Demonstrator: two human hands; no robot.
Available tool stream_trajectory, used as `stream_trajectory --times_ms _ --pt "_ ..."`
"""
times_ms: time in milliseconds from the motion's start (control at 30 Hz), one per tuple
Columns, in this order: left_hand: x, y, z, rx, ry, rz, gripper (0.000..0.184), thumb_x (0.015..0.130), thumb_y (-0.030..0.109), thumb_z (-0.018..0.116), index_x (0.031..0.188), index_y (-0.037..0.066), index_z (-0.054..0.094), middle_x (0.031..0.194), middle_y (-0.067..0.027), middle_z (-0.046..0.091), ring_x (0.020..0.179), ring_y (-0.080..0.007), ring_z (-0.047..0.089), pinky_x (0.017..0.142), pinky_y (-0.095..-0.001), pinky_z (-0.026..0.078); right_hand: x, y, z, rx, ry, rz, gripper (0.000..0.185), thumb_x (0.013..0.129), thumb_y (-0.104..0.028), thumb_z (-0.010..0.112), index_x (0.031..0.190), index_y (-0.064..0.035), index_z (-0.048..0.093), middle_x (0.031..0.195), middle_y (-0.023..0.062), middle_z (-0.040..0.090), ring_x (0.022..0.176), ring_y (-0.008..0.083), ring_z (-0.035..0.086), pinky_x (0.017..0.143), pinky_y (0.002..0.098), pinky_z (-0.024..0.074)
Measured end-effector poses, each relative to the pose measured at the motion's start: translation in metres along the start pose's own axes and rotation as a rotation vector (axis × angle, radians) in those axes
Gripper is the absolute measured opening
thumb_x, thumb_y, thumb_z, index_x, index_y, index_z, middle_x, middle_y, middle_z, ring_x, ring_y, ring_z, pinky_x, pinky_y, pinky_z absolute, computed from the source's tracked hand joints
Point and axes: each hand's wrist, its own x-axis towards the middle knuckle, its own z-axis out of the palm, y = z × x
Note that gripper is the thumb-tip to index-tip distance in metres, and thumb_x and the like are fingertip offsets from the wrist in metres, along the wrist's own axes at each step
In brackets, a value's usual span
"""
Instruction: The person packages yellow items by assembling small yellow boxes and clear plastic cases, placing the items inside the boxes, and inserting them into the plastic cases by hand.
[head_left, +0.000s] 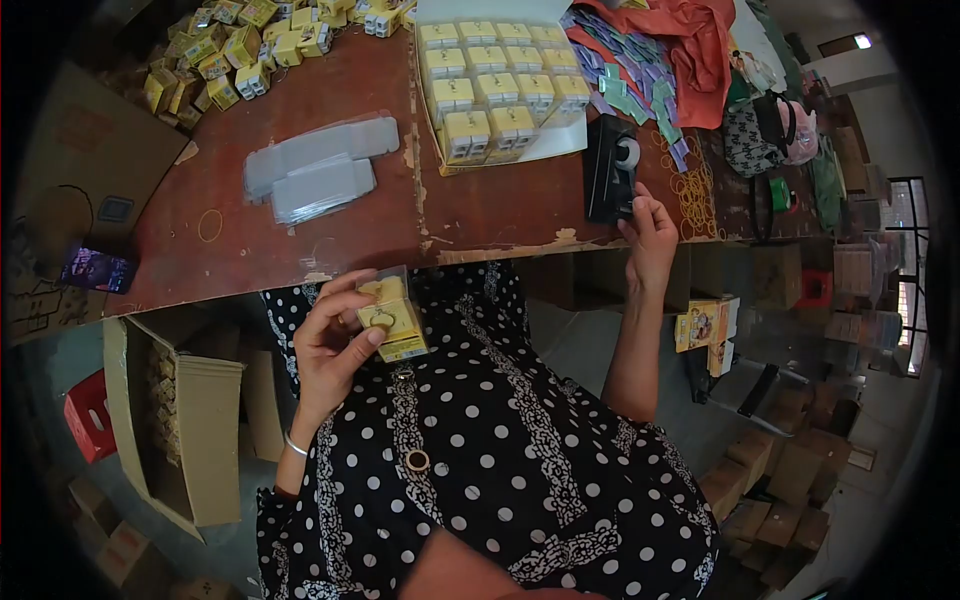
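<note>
My left hand [332, 345] is closed around a small yellow box in a clear plastic case [392, 315], held upright in front of my body just off the table's near edge. A ring-like metal piece shows on the box's face. My right hand [652, 238] reaches to the near end of a black tape dispenser [607, 165], thumb and fingers pinched at its cutting edge. The tape end there is mostly hidden by the fingertips. A roll of clear tape [627, 153] sits in the dispenser.
A white tray [560, 140] holds rows of yellow boxes. Flat clear plastic cases [325, 170] lie left of it. Yellow boxes [240, 48] are heaped at the far left. Rubber bands [692, 200] and purple-green cards [625, 80] lie right. An open carton [215, 430] stands below the table.
</note>
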Motion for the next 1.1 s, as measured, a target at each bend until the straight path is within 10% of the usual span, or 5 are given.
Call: stream_trajectory --times_ms 500,1033,1100 --pt "0.009 -0.003 0.007 -0.068 -0.005 -0.076 0.032 0.091 -0.006 0.068 0.121 -0.002 0.06 0.147 -0.0161 0.046 0.126 -0.0242 0.058 0.105 -0.0362 0.049 -0.029 0.035 0.005 0.177 -0.018 -0.186 0.013 0.1 -0.007 0.062 0.089 0.001 0.062 0.141 0.0181 0.054 0.11 0.0146 0.061 0.096 0.0329 0.0562" --pt "0.031 0.015 0.004 0.078 0.126 0.241 0.033 0.09 -0.005 0.069 0.122 0.001 0.064 0.142 -0.0131 0.047 0.124 -0.0217 0.058 0.106 -0.0338 0.05 -0.015 0.027 -0.015 0.0 0.083 -0.239 0.014 0.101 -0.009 0.061 0.101 0.0042 0.057 0.134 0.0213 0.056 0.109 0.0217 0.061 0.087 0.0332 0.0587" --pt "0.03 0.023 0.003 0.152 0.162 0.255 0.031 0.088 -0.004 0.071 0.118 0.001 0.067 0.141 -0.0145 0.047 0.122 -0.0236 0.06 0.103 -0.0342 0.052 -0.05 -0.017 0.018 -0.215 0.103 -0.618 0.012 0.102 -0.009 0.058 0.103 0.0024 0.055 0.117 0.019 0.062 0.097 0.0184 0.064 0.077 0.0311 0.0579"
